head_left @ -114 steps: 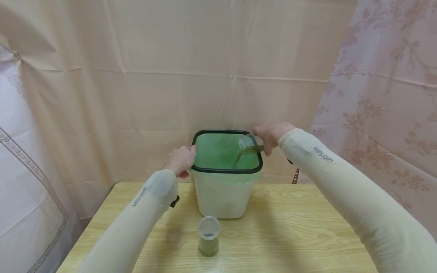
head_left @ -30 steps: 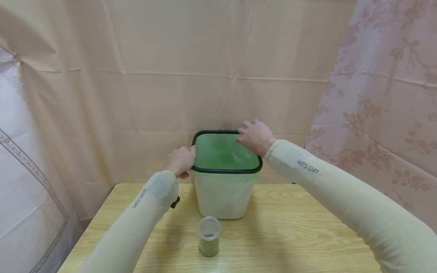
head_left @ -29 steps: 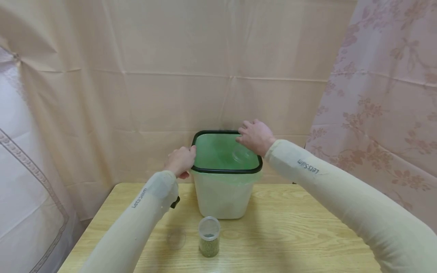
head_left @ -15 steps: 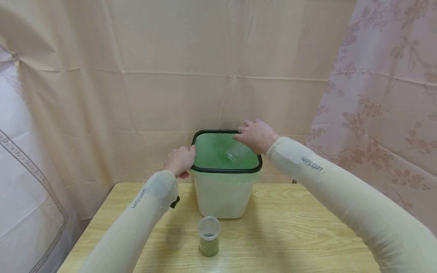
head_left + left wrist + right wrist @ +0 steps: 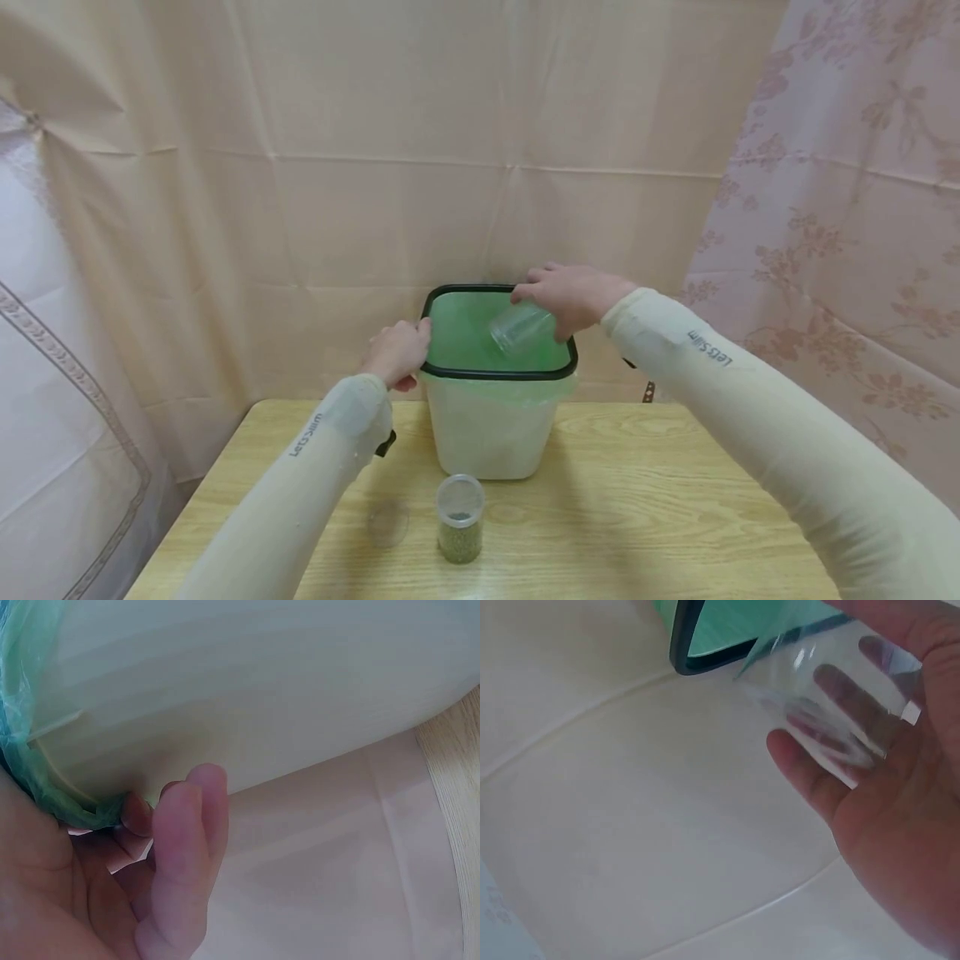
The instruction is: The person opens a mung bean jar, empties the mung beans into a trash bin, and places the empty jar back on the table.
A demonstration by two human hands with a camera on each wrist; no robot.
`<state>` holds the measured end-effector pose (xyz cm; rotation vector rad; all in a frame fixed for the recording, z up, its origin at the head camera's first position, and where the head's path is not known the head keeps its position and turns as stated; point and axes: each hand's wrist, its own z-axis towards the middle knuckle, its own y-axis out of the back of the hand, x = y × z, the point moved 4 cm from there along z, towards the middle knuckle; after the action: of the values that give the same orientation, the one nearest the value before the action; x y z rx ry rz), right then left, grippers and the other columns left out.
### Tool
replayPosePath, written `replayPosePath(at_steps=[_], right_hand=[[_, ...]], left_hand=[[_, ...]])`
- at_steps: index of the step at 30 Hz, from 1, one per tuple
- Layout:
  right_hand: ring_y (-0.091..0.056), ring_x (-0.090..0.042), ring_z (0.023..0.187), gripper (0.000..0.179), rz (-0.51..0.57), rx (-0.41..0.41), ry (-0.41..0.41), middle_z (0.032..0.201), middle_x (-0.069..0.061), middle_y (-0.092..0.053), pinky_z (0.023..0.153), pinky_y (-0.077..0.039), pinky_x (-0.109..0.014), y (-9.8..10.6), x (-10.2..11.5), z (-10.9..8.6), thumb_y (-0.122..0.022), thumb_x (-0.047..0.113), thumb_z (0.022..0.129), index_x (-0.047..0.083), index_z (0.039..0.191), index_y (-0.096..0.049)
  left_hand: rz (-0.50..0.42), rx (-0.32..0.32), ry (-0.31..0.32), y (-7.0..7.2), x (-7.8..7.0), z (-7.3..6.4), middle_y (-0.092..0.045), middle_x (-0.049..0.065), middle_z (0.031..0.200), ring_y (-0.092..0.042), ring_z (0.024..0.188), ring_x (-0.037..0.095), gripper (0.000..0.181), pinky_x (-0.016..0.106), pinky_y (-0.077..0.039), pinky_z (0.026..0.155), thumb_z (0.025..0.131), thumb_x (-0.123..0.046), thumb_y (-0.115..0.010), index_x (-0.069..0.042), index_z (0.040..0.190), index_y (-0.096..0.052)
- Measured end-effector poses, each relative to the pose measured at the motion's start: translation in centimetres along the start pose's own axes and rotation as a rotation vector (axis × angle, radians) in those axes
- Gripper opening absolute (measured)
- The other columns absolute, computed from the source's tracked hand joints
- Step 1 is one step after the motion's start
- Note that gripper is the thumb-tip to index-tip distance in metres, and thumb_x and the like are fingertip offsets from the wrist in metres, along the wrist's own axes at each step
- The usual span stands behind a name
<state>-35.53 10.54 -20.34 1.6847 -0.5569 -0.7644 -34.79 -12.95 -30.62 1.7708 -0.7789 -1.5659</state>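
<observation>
My right hand (image 5: 573, 293) holds a clear plastic jar (image 5: 522, 327) by its base end. The jar tilts mouth-down over the opening of a pale trash bin (image 5: 491, 433), and no contents show in it. A green liner bag (image 5: 468, 321) lines the bin, under a black rim (image 5: 495, 375). At the bin's left side my left hand (image 5: 395, 352) grips the rim; the left wrist view has its fingers (image 5: 180, 840) curled by the folded liner edge (image 5: 75, 810). A second clear jar (image 5: 460, 540), part filled with green-brown granules, stands in front of the bin.
A clear round lid (image 5: 387, 524) lies on the wooden table (image 5: 660, 492), left of the standing jar. Beige cloth (image 5: 375, 208) hangs close behind the bin, and a pink floral curtain (image 5: 862, 250) hangs on the right.
Granules were pouring from the right hand's jar into the bin earlier; none show falling now. The jar moved left, and lately the right hand turned, showing more of it. The left hand stayed put.
</observation>
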Motion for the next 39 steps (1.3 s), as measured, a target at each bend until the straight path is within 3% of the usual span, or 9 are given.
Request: replayPosePath(at_steps=[8,16,25,39], right_hand=[[-0.038,-0.038,0.135,0.081,0.153,0.074,0.036,0.149,-0.015,-0.044,0.101,-0.046,-0.058,0.0,-0.8,-0.2,-0.085,0.008,0.079,0.015,0.15,-0.048],[-0.045,-0.037,0.133,0.083,0.268,0.138,0.0,0.146,-0.017,-0.051,0.105,-0.044,-0.058,-0.4,-1.4,-0.4,-0.087,0.01,0.08,0.014,0.151,-0.043],[-0.051,-0.035,0.132,0.086,0.228,0.166,-0.066,0.145,-0.019,-0.052,0.108,-0.041,-0.058,-0.8,-1.9,-0.4,-0.08,0.037,0.088,0.008,0.155,-0.035],[-0.045,-0.037,0.136,0.08,0.286,0.188,0.03,0.145,-0.015,-0.051,0.107,-0.042,-0.058,-0.8,-1.5,-0.6,-0.086,0.014,0.083,0.016,0.151,-0.045]], left_hand=[[0.003,0.002,-0.004,0.1,0.0,0.0,-0.051,0.008,0.074,-0.061,0.05,0.022,0.056,0.028,-0.053,0.045,0.11,-0.049,-0.025,-0.01,0.078,-0.048],[0.0,0.001,0.003,0.1,0.1,-0.1,-0.05,0.008,0.075,-0.061,0.05,0.022,0.056,0.028,-0.053,0.045,0.11,-0.05,-0.025,-0.01,0.079,-0.048],[-0.005,0.004,-0.008,0.1,0.1,-0.1,-0.051,0.008,0.076,-0.061,0.05,0.022,0.055,0.028,-0.053,0.046,0.11,-0.049,-0.025,-0.009,0.081,-0.05],[0.0,-0.001,-0.012,0.0,0.0,-0.2,-0.051,0.008,0.072,-0.061,0.049,0.022,0.056,0.029,-0.053,0.046,0.11,-0.049,-0.025,-0.01,0.078,-0.048]])
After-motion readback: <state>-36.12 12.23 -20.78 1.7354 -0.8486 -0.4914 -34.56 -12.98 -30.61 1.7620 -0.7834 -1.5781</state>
